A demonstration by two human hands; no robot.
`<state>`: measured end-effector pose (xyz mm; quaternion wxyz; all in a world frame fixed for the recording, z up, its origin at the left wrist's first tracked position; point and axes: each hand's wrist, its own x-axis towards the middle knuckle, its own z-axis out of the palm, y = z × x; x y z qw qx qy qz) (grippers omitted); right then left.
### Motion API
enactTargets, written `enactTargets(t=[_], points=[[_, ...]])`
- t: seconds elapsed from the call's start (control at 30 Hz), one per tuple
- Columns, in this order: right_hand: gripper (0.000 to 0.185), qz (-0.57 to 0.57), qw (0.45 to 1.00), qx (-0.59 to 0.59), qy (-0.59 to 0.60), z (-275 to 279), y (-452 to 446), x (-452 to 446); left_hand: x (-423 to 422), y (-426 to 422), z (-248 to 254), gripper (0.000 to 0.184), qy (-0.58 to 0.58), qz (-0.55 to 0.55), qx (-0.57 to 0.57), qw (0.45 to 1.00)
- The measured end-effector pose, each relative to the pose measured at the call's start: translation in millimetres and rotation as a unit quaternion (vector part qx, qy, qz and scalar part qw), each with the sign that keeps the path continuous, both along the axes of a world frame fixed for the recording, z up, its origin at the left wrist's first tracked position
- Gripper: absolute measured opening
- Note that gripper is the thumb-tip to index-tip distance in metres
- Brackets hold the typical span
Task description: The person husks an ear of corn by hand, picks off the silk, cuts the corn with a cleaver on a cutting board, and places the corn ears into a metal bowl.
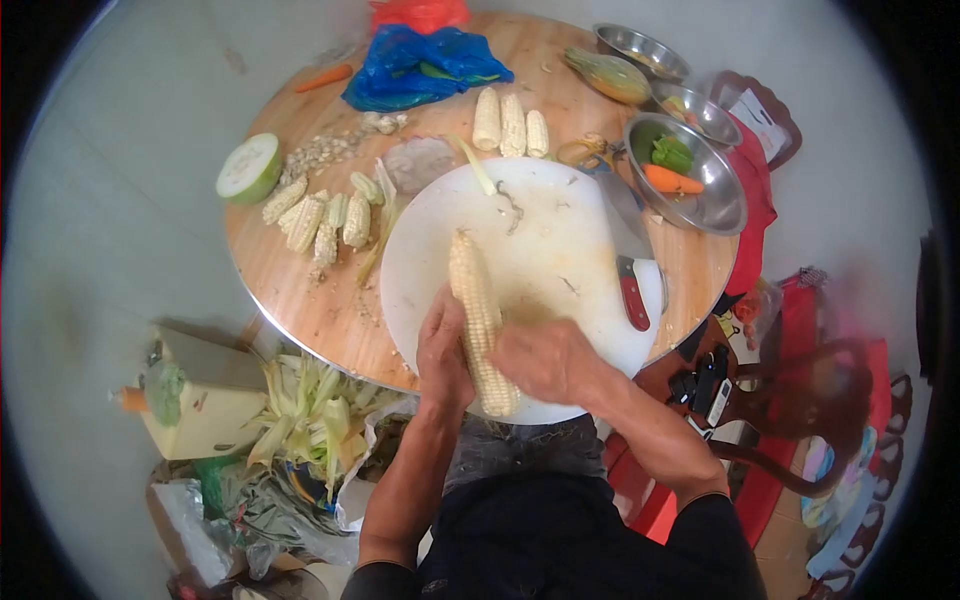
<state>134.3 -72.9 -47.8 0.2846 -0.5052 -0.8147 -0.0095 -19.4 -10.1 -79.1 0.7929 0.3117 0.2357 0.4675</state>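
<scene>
Pale yellow corn cob held over the seven o'clock part of a white cutting board.
The left hand has its fingers wrapped along the cob's nine o'clock side, its tip pointing just short of twelve; the right hand is at four o'clock on the cob, fingers curled in, though blur hides whether they grip anything. On the table, a red-handled knife lies at the board's three o'clock edge, three bare cobs at twelve.
</scene>
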Motion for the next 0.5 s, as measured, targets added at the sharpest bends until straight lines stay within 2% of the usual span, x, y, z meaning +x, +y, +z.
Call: enactTargets(t=[0.07, 0.1, 0.17, 0.2, 0.27, 0.4, 0.5], points=[[0.012, 0.088, 0.995, -0.01, 0.046, -1.8, -15.5, -4.5, -6.7, 5.5, -5.0, 0.047, -0.005, -0.001, -0.008, 1.0], [0.012, 0.09, 0.995, -0.011, 0.045, -3.5, -15.8, -1.1, -9.1, 6.8, -7.2, 0.046, -0.01, -0.005, -0.017, 1.0], [0.013, -0.072, 0.992, -0.099, 0.044, -9.0, -18.6, 4.9, -10.5, 8.6, -9.2, 0.046, -0.01, -0.016, -0.022, 1.0], [0.013, -0.075, 0.991, -0.099, 0.045, -6.8, -16.2, 6.0, -9.4, 8.8, -9.1, 0.045, -0.011, -0.028, -0.023, 0.999], [0.016, -0.16, 0.958, -0.157, 0.178, 3.2, -3.1, 6.9, -2.3, 5.9, -5.4, 0.045, -0.016, -0.022, -0.023, 0.999], [0.019, -0.17, 0.948, -0.225, 0.148, 19.1, 7.9, -6.1, 6.5, -1.3, 3.8, 0.046, -0.005, 0.0, -0.011, 1.0], [0.021, -0.105, 0.972, -0.167, 0.13, 14.8, 5.2, -9.2, 5.2, -1.5, 3.5, 0.047, -0.009, 0.022, -0.043, 0.999]])
